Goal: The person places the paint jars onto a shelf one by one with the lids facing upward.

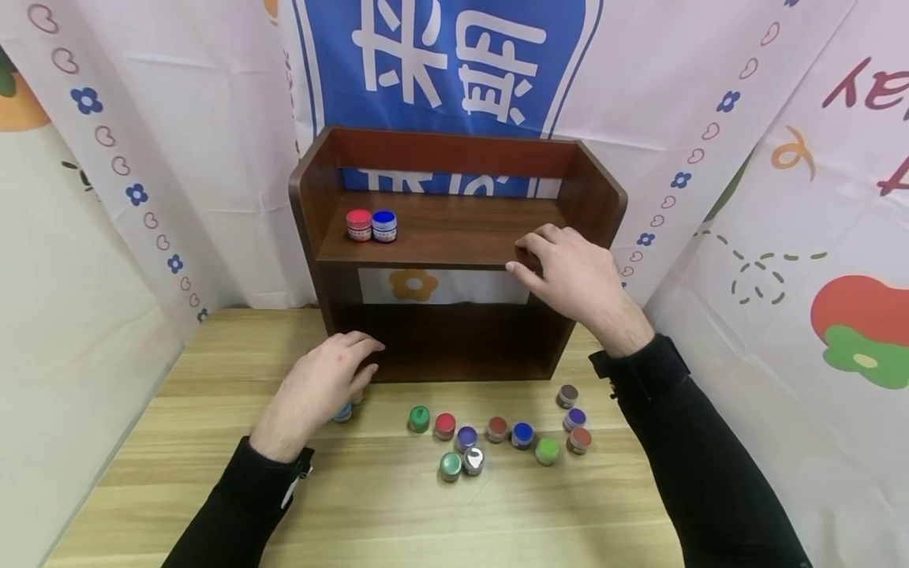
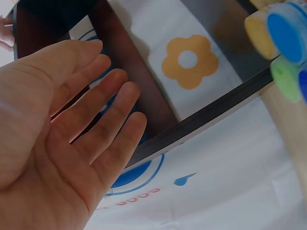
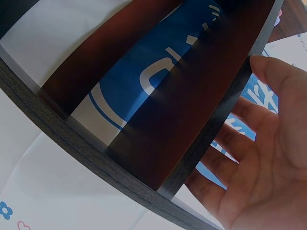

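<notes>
A dark brown two-tier wooden shelf point(image 1: 440, 259) stands on the table. On its upper board, toward the left, a red-lidded paint jar point(image 1: 359, 225) and a blue-lidded paint jar point(image 1: 384, 226) sit side by side. My left hand point(image 1: 316, 386) is at the shelf's lower left, partly covering a light-blue jar point(image 1: 342, 412); its fingers are loosely extended and its palm point(image 2: 48, 139) holds nothing. At the upper board's right end is my right hand point(image 1: 575, 276). Its thumb point(image 3: 271, 74) appears to touch the board's front edge, with relaxed fingers above the board and no jar visible in them.
Several small paint jars lie scattered before the shelf, including a green one point(image 1: 419, 419), a silver one point(image 1: 473, 461) and a light-green one point(image 1: 547, 450). A brown jar point(image 1: 567, 396) stands near the shelf's right foot. Printed cloth point(image 1: 213, 158) hangs behind and at the sides.
</notes>
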`<act>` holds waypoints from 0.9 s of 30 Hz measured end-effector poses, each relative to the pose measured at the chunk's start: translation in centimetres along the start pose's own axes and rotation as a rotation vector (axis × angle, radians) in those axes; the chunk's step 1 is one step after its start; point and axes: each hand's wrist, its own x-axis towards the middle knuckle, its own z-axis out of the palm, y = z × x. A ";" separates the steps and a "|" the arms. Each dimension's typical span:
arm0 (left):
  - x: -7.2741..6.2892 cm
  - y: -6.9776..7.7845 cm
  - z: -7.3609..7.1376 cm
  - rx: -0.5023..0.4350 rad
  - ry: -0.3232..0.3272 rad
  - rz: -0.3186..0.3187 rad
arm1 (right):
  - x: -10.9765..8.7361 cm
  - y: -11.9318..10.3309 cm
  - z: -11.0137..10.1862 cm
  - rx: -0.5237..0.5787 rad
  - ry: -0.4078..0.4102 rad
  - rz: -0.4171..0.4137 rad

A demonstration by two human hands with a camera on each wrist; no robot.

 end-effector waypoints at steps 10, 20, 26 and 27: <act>-0.3 -1.1 1.9 0.020 -0.053 -0.013 | 0.0 0.0 0.0 0.004 -0.007 0.006; -0.9 -2.2 3.4 0.027 -0.093 -0.010 | 0.0 0.0 0.0 0.014 -0.006 0.014; -1.1 -2.5 4.2 0.033 -0.127 -0.019 | 0.0 0.0 0.1 0.018 -0.010 0.012; -1.1 -2.5 4.2 0.034 -0.131 -0.022 | 0.0 0.0 0.1 0.020 -0.010 0.011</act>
